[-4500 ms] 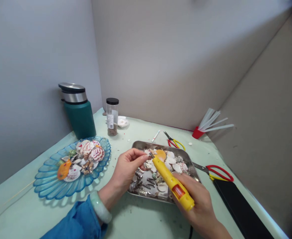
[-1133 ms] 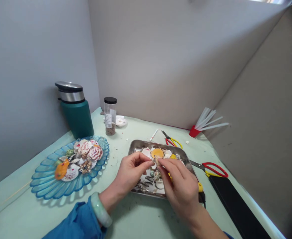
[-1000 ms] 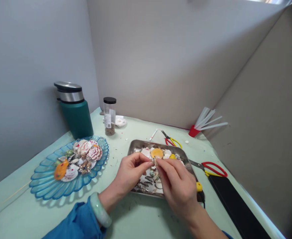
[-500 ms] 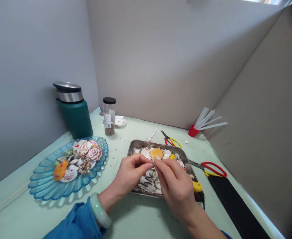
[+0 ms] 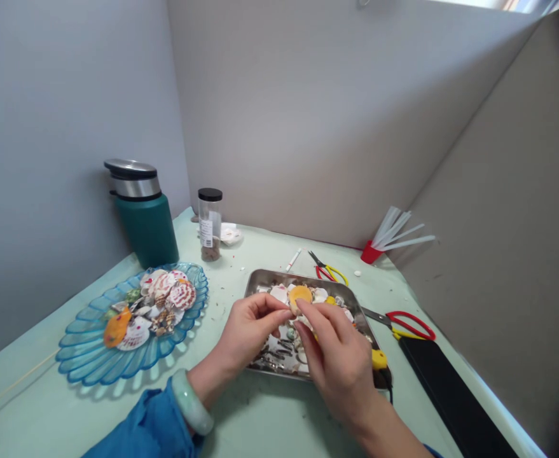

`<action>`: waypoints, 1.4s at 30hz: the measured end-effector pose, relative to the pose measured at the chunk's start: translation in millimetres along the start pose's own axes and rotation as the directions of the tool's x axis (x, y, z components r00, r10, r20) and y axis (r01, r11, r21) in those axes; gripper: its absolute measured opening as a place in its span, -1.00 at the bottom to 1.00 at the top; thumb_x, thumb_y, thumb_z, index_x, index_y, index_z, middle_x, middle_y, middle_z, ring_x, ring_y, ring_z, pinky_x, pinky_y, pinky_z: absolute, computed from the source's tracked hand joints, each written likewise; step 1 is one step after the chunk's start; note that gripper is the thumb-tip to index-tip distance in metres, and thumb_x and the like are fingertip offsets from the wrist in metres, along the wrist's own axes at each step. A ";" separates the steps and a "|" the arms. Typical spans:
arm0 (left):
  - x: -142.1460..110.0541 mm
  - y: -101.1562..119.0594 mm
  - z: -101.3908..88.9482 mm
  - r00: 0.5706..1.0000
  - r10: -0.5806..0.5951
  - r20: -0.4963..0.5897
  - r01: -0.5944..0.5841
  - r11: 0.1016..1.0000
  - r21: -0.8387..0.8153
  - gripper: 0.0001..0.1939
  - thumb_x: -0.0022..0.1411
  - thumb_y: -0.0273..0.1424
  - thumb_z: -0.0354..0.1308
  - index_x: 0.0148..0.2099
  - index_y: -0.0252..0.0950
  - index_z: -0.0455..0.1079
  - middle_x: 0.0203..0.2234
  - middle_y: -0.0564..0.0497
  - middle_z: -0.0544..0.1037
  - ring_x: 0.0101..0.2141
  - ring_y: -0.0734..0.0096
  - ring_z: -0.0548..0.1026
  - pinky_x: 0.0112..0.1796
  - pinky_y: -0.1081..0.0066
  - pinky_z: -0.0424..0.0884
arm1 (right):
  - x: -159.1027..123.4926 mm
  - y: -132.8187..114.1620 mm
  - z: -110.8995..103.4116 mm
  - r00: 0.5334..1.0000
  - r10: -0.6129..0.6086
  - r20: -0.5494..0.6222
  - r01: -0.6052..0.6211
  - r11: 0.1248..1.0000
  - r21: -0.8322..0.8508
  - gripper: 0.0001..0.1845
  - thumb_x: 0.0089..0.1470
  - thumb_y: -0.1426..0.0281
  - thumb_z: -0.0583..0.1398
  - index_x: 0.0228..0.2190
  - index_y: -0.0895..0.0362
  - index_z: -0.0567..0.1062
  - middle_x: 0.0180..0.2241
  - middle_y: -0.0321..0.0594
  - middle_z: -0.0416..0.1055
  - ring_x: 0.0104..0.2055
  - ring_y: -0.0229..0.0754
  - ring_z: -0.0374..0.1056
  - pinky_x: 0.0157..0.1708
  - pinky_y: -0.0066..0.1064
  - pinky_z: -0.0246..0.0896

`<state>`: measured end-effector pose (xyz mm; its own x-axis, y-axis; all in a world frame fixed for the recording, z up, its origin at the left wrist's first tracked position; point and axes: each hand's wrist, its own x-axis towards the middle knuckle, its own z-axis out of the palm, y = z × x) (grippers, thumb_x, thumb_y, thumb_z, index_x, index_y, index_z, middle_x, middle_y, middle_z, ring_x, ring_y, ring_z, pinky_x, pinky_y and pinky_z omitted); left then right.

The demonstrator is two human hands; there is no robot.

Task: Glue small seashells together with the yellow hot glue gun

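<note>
My left hand [image 5: 250, 324] is pinched over the metal tray, its thumb and fingertip pressed on something too small and hidden to make out. Close by on the right, my right hand [image 5: 341, 356] has its thumb and forefinger slightly apart, with nothing visible between them. Beneath both hands the metal tray [image 5: 255, 277] holds many seashells, among them an orange shell [image 5: 300, 295], and several small dark metal clips [image 5: 283, 347]. A yellow glue gun [image 5: 379, 359] lies across the tray's right side, mostly covered by my right hand.
On the left is a blue glass plate [image 5: 81, 350] of shells, behind it a green bottle [image 5: 146, 229] and a clear jar [image 5: 210, 226]. Scissors [image 5: 410, 323], small snips [image 5: 331, 272], a marker [image 5: 293, 259], a red cup [image 5: 371, 252] of glue sticks and a black slab [image 5: 451, 394] lie around.
The glue gun has gone from my right hand to the tray. My right fingers then met at my left fingertips, and now its thumb and forefinger have parted. My left hand stays pinched.
</note>
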<state>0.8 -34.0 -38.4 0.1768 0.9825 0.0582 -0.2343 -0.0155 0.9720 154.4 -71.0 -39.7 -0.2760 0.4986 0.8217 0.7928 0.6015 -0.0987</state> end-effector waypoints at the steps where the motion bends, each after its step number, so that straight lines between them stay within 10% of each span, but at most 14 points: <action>1: 0.1 1.0 -0.2 1.000 -0.004 -0.005 0.004 1.000 -0.018 -0.81 -0.08 -0.34 0.35 -0.50 -0.36 0.46 -0.64 0.09 0.48 -0.63 0.59 0.33 -0.58 0.56 0.28 | 0.4 0.5 -1.4 0.999 0.032 -0.011 -0.032 0.999 0.021 -0.63 0.13 0.52 0.15 0.00 0.11 0.38 -0.21 -0.05 0.44 -0.21 -0.10 0.41 -0.27 -0.30 0.35; 10: 1.7 0.8 -8.1 0.996 -0.049 0.069 0.060 0.984 -0.168 -0.82 -0.01 -0.35 0.34 -0.44 -0.35 0.45 -0.72 0.14 0.42 -0.66 0.61 0.32 -0.54 0.57 0.26 | 4.4 4.0 -2.0 0.901 0.405 0.159 -0.434 0.821 0.370 -0.84 0.18 0.46 0.11 -0.19 0.12 0.44 -0.26 -0.16 0.40 -0.30 -0.18 0.34 -0.33 -0.38 0.26; 17: 1.5 -1.1 -8.3 0.987 -0.082 0.140 0.108 0.976 -0.188 -0.80 -0.07 -0.34 0.37 -0.45 -0.36 0.46 -0.66 0.11 0.46 -0.65 0.62 0.33 -0.56 0.57 0.25 | 4.1 -2.8 -0.4 0.755 0.549 0.360 -0.641 0.500 0.583 -0.86 0.13 0.32 0.18 -0.38 0.13 0.48 -0.50 -0.31 0.32 -0.49 -0.28 0.20 -0.51 -0.48 0.13; 23: 1.2 -2.2 -9.7 0.979 -0.073 0.192 0.101 0.986 -0.136 -0.84 -0.01 -0.36 0.34 -0.43 -0.35 0.48 -0.59 0.09 0.50 -0.64 0.63 0.33 -0.54 0.57 0.26 | 5.9 -3.7 1.8 0.663 0.590 0.460 -0.690 0.242 0.683 -0.79 0.04 0.24 0.25 -0.39 0.14 0.47 -0.55 -0.35 0.28 -0.55 -0.33 0.13 -0.58 -0.53 0.07; 42: -2.4 -3.3 -3.3 0.977 0.118 0.175 -0.125 0.992 0.029 -0.82 0.01 -0.45 0.29 -0.26 -0.32 0.49 -0.29 -0.02 0.51 -0.54 0.58 0.35 -0.51 0.53 0.35 | 9.2 -9.5 2.6 0.453 0.614 0.646 -0.803 -0.032 0.594 -0.69 -0.04 0.19 0.28 -0.49 0.15 0.35 -0.71 -0.49 0.16 -0.68 -0.44 -0.04 -0.71 -0.60 -0.17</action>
<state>-2.0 -35.8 -42.5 0.3128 0.9259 0.2117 -0.2272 -0.1435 0.9632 142.9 -70.5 -32.6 0.0102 0.9987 -0.0508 -0.1270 -0.0491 -0.9907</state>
